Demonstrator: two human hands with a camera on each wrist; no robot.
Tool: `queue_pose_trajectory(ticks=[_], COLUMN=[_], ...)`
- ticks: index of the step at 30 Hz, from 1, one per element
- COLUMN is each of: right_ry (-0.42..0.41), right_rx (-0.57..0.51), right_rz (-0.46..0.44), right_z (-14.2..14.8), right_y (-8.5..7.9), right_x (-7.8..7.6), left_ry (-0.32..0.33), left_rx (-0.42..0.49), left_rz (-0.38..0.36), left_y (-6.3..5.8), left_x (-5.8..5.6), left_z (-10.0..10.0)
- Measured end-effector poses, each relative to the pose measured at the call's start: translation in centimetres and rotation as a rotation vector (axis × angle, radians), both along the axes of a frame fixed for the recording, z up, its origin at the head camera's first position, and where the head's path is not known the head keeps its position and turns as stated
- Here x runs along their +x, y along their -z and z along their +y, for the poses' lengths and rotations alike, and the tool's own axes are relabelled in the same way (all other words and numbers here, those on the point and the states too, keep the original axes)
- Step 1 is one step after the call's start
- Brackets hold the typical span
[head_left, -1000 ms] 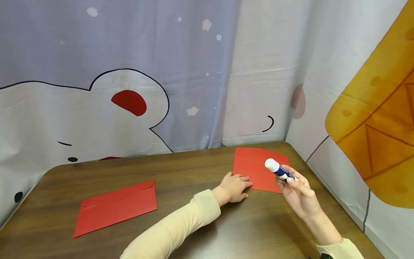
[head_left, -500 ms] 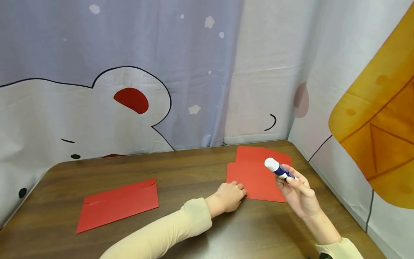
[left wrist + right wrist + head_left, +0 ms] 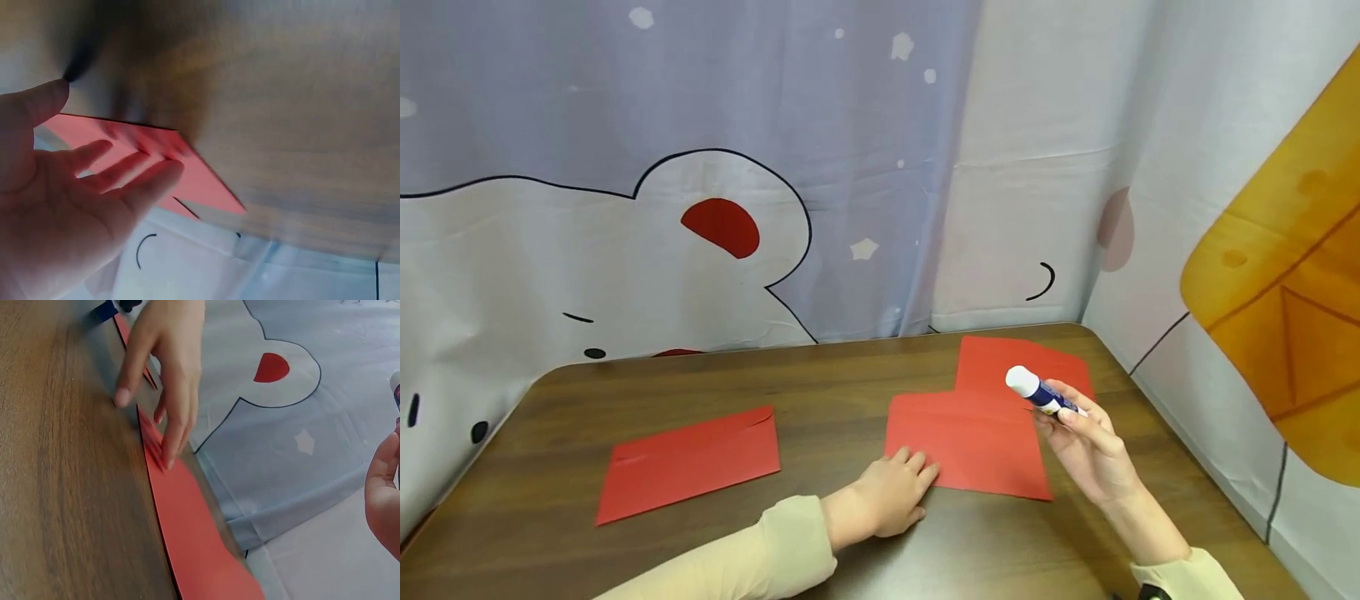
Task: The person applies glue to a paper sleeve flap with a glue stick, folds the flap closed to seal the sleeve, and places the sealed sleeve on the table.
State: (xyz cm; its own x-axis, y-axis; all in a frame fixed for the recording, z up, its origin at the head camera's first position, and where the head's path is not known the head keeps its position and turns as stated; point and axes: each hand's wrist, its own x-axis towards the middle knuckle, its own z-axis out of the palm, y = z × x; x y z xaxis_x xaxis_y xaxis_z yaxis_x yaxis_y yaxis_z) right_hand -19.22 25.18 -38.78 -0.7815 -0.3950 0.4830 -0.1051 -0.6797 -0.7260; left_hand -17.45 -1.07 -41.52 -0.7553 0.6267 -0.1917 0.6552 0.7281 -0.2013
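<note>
Several red paper envelopes lie on the wooden table. My left hand (image 3: 883, 496), fingers extended, touches the lower left corner of the front right envelope (image 3: 977, 450). That envelope partly covers another red envelope (image 3: 1022, 358) behind it. In the left wrist view the fingertips (image 3: 169, 170) lie over the red paper with the thumb held apart. My right hand (image 3: 1097, 462) holds a glue stick (image 3: 1051, 398) above the envelopes, its white-capped end tilted up and to the left. Only part of this right hand (image 3: 386, 494) shows in the right wrist view.
A third red envelope (image 3: 692, 462) lies flat on the left half of the table (image 3: 827, 425). A printed curtain (image 3: 865, 167) hangs along the table's back and right edges.
My left hand has slid one envelope left and toward me, off the one it lay over, exposing more of that one. The right hand keeps holding the glue stick nearly still.
</note>
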Motion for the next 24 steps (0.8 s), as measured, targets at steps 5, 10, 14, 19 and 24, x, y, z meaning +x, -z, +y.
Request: queue_pose_trajectory(ticks=[5, 10, 14, 19, 24], right_ry=[-0.028, -0.027, -0.022, -0.061, -0.094], right_rx=[-0.003, 0.026, 0.050, 0.015, 0.017], right_rz=[0.000, -0.013, -0.002, 0.009, 0.007], right_z=[-0.7, -1.3, -1.5, -1.9, -2.4], right_y=[0.0, 0.0, 0.1, 0.1, 0.4], right_x=[0.0, 0.1, 0.2, 0.2, 0.4], left_ry=[-0.023, 0.002, 0.042, 0.049, 0.072], left_rx=[-0.041, -0.023, 0.004, 0.059, 0.185], left_rz=[-0.007, 0.008, 0.047, 0.098, 0.173], left_y=[-0.1, 0.1, 0.5, 0.9, 1.4], left_x=[1.9, 3.2, 3.8, 5.0, 6.2], left_z=[-1.3, -2.7, -3.8, -5.0, -6.2])
